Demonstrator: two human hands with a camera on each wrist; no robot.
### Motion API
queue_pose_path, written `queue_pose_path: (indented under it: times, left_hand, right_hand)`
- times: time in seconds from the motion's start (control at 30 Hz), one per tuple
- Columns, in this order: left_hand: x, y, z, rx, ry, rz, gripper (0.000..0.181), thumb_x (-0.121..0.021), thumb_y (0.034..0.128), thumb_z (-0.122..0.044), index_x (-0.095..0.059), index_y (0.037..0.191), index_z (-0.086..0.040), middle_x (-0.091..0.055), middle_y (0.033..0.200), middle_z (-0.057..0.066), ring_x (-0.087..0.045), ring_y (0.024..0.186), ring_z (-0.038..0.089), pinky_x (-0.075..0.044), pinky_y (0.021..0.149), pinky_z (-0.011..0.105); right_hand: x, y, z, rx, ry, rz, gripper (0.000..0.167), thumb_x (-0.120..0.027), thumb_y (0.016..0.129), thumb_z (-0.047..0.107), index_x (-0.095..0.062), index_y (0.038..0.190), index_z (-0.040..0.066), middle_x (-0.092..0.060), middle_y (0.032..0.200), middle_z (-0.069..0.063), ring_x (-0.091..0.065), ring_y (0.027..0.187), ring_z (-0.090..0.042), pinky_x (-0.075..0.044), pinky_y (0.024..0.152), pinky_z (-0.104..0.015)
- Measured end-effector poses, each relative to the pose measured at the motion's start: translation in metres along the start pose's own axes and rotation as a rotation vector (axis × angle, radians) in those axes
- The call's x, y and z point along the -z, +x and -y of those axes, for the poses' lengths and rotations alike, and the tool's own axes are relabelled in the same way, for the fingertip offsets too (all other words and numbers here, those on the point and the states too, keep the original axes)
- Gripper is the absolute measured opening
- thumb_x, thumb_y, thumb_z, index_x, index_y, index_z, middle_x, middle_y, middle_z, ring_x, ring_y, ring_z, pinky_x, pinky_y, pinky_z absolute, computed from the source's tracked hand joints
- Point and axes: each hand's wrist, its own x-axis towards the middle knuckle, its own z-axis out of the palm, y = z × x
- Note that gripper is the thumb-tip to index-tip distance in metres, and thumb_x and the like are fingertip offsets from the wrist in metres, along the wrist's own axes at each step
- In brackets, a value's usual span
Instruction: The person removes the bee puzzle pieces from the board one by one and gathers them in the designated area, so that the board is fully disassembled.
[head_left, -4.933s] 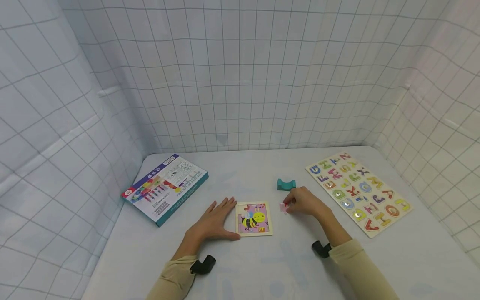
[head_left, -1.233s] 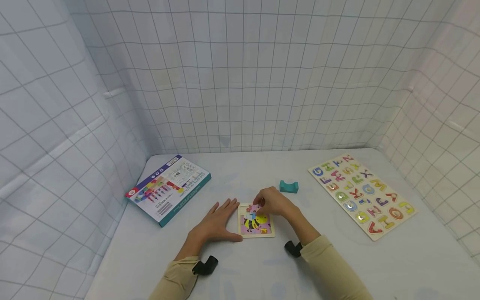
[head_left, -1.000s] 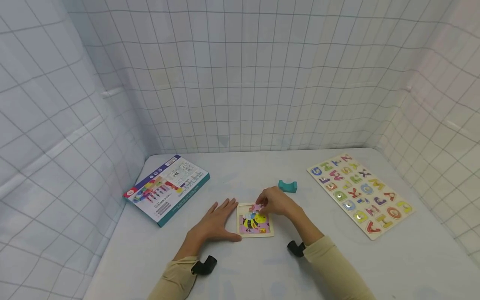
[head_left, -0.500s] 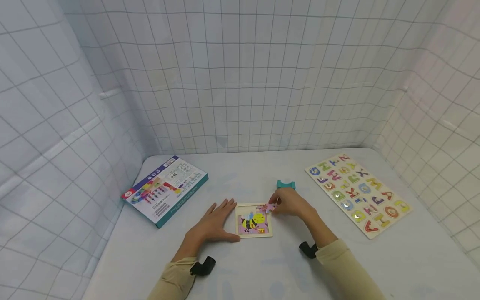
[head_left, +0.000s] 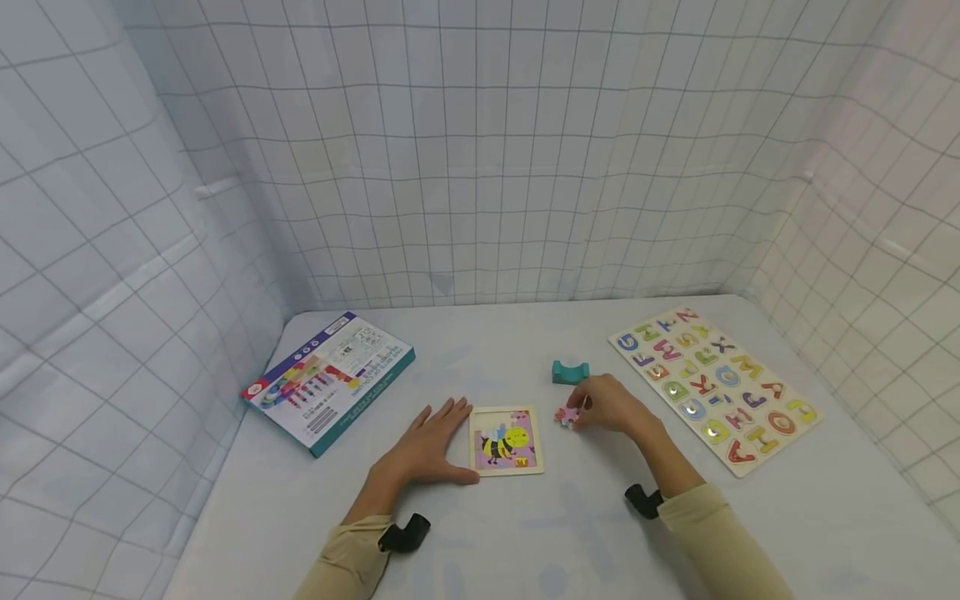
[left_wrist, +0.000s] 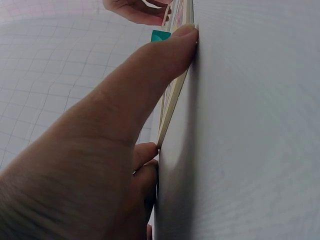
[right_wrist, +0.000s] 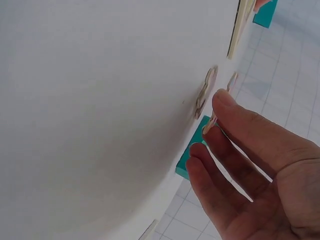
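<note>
1. Puzzle piece (right_wrist: 233, 81): pinched between the thumb and a finger of the right hand (head_left: 611, 404), raised just off the table (head_left: 555, 533), to the right of the bee puzzle's wooden tray (head_left: 510, 472) and apart from it.
2. A second piece (right_wrist: 205, 92) lies on the table just beneath the held one.
3. The left hand (head_left: 426, 450) is spread wide, thumb and forefinger touching the tray at its left corners.
4. The bee picture (head_left: 498, 447) fills most of the tray; pale wood shows at upper left.
5. A teal block (head_left: 570, 373) sits just beyond the right hand.
6. A letter board (head_left: 750, 383) lies on the right, a flat box (head_left: 330, 383) on the left.
</note>
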Motion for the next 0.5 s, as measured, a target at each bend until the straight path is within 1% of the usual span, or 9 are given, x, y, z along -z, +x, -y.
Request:
queue_pose_path:
  times: [0.17,0.43,0.5]
  left_hand:
    - [-0.001,0.000,0.001,-0.003,0.001,-0.001,0.112,-0.077,0.0682,-0.063,-0.025,0.156,-0.016,-0.021,0.164,0.002,-0.013,0.153,0.023,-0.006,0.125,0.049]
    - [0.000,-0.001,0.000,-0.002,0.002,-0.001,0.112,-0.077,0.0689,-0.062,-0.025,0.156,-0.015,-0.020,0.164,0.002,-0.012,0.153,0.023,-0.006,0.125,0.049]
    - [0.000,-0.002,-0.001,-0.004,-0.001,-0.001,0.111,-0.077,0.0691,-0.062,-0.025,0.156,-0.015,-0.020,0.164,0.002,-0.012,0.154,0.023,-0.006,0.125,0.050]
  right_hand:
    - [0.005,-0.004,-0.009,-0.006,0.005,0.006,0.021,-0.082,0.076,0.011,-0.075,0.096,0.011,-0.070,0.091,0.001,-0.058,0.088,-0.016,-0.054,0.078,-0.032]
    - [0.009,-0.010,-0.021,-0.060,-0.014,0.004,0.021,-0.081,0.076,0.008,-0.075,0.096,0.009,-0.070,0.091,-0.002,-0.058,0.085,-0.017,-0.054,0.076,-0.032]
    - [0.010,-0.010,-0.023,-0.061,-0.018,0.005,0.021,-0.081,0.076,0.007,-0.075,0.096,0.008,-0.070,0.090,-0.002,-0.058,0.083,-0.017,-0.054,0.075,-0.032]
